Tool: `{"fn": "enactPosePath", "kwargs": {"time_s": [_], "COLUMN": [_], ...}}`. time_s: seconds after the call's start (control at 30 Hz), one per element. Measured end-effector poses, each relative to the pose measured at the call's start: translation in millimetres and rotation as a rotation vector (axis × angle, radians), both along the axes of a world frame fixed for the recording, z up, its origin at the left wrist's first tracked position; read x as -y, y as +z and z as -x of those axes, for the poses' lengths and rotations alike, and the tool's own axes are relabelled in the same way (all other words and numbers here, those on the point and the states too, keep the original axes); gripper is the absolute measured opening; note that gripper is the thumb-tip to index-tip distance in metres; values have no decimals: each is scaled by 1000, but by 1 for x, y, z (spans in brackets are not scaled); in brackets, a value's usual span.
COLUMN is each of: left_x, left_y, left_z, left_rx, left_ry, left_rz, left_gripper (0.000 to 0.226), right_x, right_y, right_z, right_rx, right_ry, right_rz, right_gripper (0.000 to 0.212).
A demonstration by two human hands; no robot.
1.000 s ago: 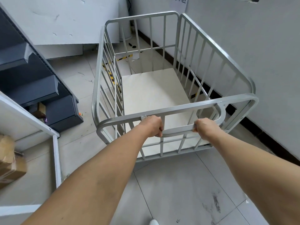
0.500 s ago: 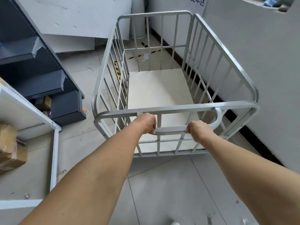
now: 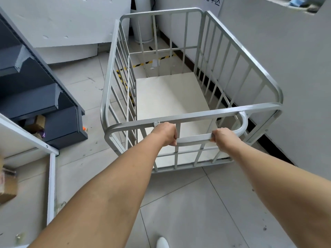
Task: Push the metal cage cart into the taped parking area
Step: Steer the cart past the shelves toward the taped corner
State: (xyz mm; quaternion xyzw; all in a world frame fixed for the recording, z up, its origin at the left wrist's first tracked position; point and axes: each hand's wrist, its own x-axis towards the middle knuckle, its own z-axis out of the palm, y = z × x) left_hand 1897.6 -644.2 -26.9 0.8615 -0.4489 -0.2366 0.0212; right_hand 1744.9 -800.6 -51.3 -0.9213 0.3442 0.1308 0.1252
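1. Dark grey shelving (image 3: 35,97) stands to my left, with small cartons (image 3: 38,121) low inside it.
2. A white rack (image 3: 51,176) nearer me holds a cardboard box (image 3: 7,187).
3. My white shoe (image 3: 162,242) shows below.

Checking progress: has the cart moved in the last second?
Yes. The cart rolled forward: its near left corner has passed the dark shelf, closer to the striped tape.
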Motion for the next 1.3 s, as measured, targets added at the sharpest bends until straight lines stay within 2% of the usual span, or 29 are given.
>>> {"fn": "enactPosePath", "kwargs": {"time_s": [0.17, 0.5, 0.63, 0.73, 0.93, 1.3], "left_x": [19, 54, 69, 81, 101, 117], "left_y": [-4, -4, -2, -2, -3, -1], "left_z": [-20, -46, -54, -65, -92, -180], "left_rx": [20, 24, 25, 17, -21, -27], "left_ry": [-53, -4, 7, 32, 91, 74], "left_rz": [0, -5, -22, -7, 15, 12], "left_gripper": [19, 4, 15, 4, 25, 28], "right_x": [15, 55, 72, 85, 109, 118], "right_y": [-2, -10, -11, -10, -12, -14], "right_z": [-19, -49, -61, -72, -102, -184], "right_rx": [-21, -33, -30, -30, -55, -32], "right_ry": [-36, 1, 22, 38, 39, 48], "right_rz": [27, 40, 52, 55, 72, 127], "right_gripper": [18, 18, 17, 18, 23, 17]}}
